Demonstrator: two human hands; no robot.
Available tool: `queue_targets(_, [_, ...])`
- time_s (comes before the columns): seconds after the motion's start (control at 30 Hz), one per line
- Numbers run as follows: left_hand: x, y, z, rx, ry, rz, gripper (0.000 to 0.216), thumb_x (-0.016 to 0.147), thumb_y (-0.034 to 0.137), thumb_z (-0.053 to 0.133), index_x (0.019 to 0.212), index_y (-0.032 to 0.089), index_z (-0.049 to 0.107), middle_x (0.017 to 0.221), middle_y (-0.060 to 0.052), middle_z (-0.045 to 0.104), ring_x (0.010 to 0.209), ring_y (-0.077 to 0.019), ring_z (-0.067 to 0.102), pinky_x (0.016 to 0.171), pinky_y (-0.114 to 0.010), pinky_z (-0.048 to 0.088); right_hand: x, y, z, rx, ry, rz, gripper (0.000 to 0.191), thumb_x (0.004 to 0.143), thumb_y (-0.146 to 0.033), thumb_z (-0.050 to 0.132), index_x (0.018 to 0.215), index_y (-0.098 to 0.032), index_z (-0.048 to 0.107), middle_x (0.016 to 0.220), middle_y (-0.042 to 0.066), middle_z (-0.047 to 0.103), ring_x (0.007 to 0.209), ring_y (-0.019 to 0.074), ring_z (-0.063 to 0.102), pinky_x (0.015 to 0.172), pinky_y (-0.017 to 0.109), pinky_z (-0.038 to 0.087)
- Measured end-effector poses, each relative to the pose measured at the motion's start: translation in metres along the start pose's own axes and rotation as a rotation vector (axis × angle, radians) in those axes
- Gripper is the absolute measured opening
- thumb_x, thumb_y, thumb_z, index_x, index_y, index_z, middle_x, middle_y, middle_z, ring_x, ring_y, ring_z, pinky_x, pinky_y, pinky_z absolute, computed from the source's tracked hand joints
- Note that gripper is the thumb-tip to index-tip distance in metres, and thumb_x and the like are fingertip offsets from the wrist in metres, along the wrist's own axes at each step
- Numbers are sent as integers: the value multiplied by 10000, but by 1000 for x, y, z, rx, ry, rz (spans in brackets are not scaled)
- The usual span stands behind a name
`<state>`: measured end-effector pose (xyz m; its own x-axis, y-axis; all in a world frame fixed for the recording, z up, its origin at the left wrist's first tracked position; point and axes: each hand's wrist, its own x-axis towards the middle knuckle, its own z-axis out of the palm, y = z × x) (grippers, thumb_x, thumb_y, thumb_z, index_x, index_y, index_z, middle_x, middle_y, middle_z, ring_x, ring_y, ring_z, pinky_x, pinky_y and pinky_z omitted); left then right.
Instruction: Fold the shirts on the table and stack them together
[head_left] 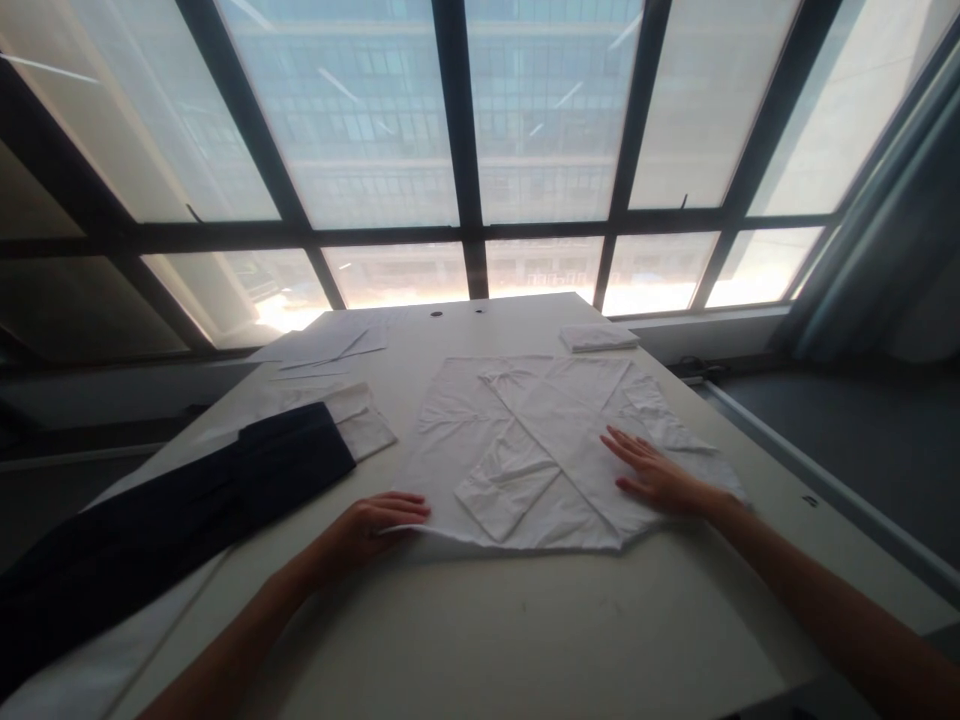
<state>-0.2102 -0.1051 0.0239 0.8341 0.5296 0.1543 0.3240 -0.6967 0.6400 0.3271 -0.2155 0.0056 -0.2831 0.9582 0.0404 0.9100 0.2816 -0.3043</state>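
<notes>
A person works a white cloth (540, 440) at a pale counter (525, 630) beneath a tall grid window (457, 150). The cloth lies open mid-counter, creased into crossing panels, with one flap turned in toward its near centre. The left hand (375, 525) curls over the near left edge, fingers pressed together and pinching the hem, which rises a little off the surface. The right hand (656, 470) lies flat on the right side of the cloth, fingers spread, palm down. Judged from this, the step in hand is a fold or a smoothing, and it would go best with the flat hand acting as the anchor while the pinched edge moves low and even, so the panels already creased do not slide or bunch. The lifted hem looks thin and limp, so a light, taut pull seems wiser than a tug, with the fold line matched to an existing crease. By count: two hands, both the person's own; one open cloth; one small folded white stack (598, 337) at the far right of the counter, well apart from the hands; one dark garment (187, 510) stretched along the left side; one white piece (364, 415) showing from under its far end; and flat white sheets (322, 345) at the far left, at least two, the exact number unclear. Two small dark holes (436, 313) mark the far edge.
</notes>
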Motion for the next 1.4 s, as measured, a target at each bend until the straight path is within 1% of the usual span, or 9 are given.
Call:
queue_targets(0.1, [1,-2,1,-9,13,5,275,979,407,587,1130,277,776,1179,-79,739,1180,-262,656,1024,-412,524,-44,15,-12,30,81,17,703,968,-534,501,1589,-302,269,1644,51,238,1498,295,246,1204,505,282])
queue_targets(0.27, [2,-5,1,-1,29,32,277,986,384,579,1158,271,765,1172,-87,741,1167,-255,662,1019,-405,526,-104,38,-18,35,208,-26,447,946,-396,577,1378,-288,614,1454,83,560,1407,309,436,1134,536,420])
queue_targets(0.53, [7,12,-4,-88,108,-112,307,931,478,624,1062,263,800,1113,-76,761,1061,-273,708,956,-397,561,-148,59,-4,-62,301,13,464,909,-348,620,1371,-302,608,1482,82,530,1361,309,495,1084,527,478])
queue_targets(0.67, [7,23,-5,-129,178,-248,379,920,523,615,1021,214,810,1095,-93,764,1012,-288,717,907,-362,572,-146,66,-6,-103,362,-8,451,904,-224,543,1336,-322,629,1420,56,593,1304,284,554,1047,492,512])
queue_targets(0.8, [7,25,-5,-162,242,-264,405,917,539,610,1003,199,811,1055,-90,772,963,-282,724,854,-327,574,-141,72,-10,-93,390,-9,487,886,-166,490,1320,-329,636,1394,43,615,1286,275,569,1043,487,512])
queue_targets(1.0, [15,20,-4,-168,427,-320,447,817,602,703,923,183,816,951,-81,785,879,-275,729,811,-317,573,-128,80,-18,102,527,11,184,920,-366,590,995,-290,740,1162,83,729,1189,289,635,1003,479,540])
queue_targets(1.1, [26,19,-9,-194,523,-361,505,756,651,734,857,161,806,836,-67,776,759,-243,714,711,-283,567,-114,84,-31,225,601,77,242,902,-472,626,937,-260,738,1087,94,748,1111,298,674,985,472,545])
queue_targets(1.23, [48,21,-21,-284,604,-439,598,664,711,761,778,123,771,652,-42,708,567,-174,622,544,-242,502,-88,94,-49,322,590,244,372,859,-580,646,937,-233,758,993,86,772,964,302,717,855,413,582])
queue_targets(1.4, [76,10,-33,-254,646,-525,602,681,717,716,734,118,730,593,-11,637,512,-137,524,462,-218,384,-46,108,-60,427,631,394,517,745,-665,685,908,-180,763,858,86,773,776,276,715,689,358,565])
